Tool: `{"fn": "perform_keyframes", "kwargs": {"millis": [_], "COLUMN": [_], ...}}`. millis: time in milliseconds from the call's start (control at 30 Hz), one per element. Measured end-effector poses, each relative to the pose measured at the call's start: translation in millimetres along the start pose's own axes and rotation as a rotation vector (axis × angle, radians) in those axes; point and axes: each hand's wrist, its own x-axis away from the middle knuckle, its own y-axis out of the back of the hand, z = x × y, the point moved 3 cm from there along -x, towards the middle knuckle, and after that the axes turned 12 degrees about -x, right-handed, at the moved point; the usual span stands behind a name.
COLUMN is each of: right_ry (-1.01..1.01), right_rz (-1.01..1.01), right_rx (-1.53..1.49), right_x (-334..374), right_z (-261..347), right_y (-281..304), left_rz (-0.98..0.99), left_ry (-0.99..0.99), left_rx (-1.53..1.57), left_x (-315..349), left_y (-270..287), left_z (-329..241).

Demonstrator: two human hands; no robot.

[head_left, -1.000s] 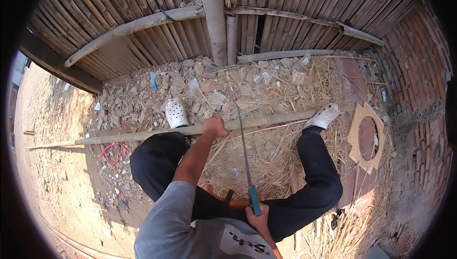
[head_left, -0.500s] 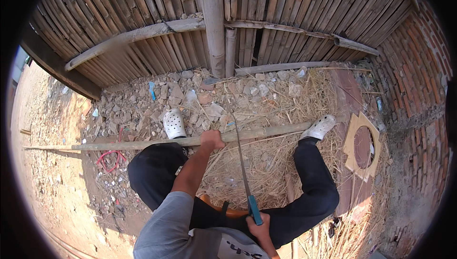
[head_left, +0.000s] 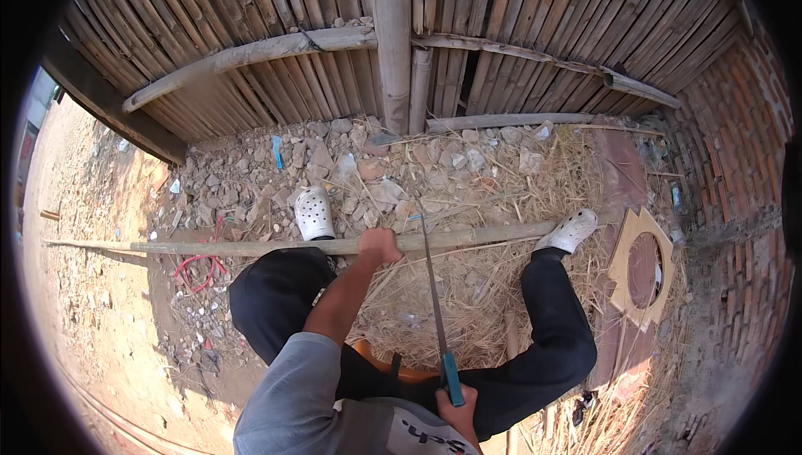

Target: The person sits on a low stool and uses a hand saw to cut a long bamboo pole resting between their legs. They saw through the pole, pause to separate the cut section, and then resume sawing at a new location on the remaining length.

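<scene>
A long pale bamboo pole (head_left: 493, 236) lies crosswise in front of me. My left hand (head_left: 381, 245) is closed around it near its middle, beside my left knee. A hand saw (head_left: 438, 309) with a teal handle and a narrow blade crosses the pole just right of that hand. My right hand (head_left: 457, 407) grips the saw's handle close to my body. The blade meets the pole; whether it has cut in is too small to tell. The pole's right end reaches my right white clog (head_left: 575, 229), while my left clog (head_left: 314, 213) stands just beyond the pole.
A bamboo-slat wall (head_left: 276, 79) rises ahead, with rubble (head_left: 322, 158) along its foot. Dry straw (head_left: 451, 288) covers the ground between my legs. A board with a round hole (head_left: 625, 284) lies right, near a brick wall (head_left: 735, 179). Red cord (head_left: 200, 271) lies left.
The saw has come slightly back toward my body along with my right hand. My left hand keeps its hold on the bamboo pole. The whole view has shifted a little.
</scene>
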Motion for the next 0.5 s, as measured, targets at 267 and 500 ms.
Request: {"fn": "perform_keyframes", "kwargs": {"millis": [267, 500], "right_ry": [0.070, 0.032], "right_rz": [-0.023, -0.001], "right_rx": [-0.092, -0.030], "right_x": [-160.5, -10.9], "right_z": [-1.2, 2.3], "right_y": [-63.2, -13.2], "left_rz": [0.030, -0.015], "left_ry": [-0.030, -0.022], "left_rx": [-0.060, -0.021], "left_x": [-7.5, -12.4], "left_y": [10.5, -4.6], "left_z": [0.6, 3.6]}}
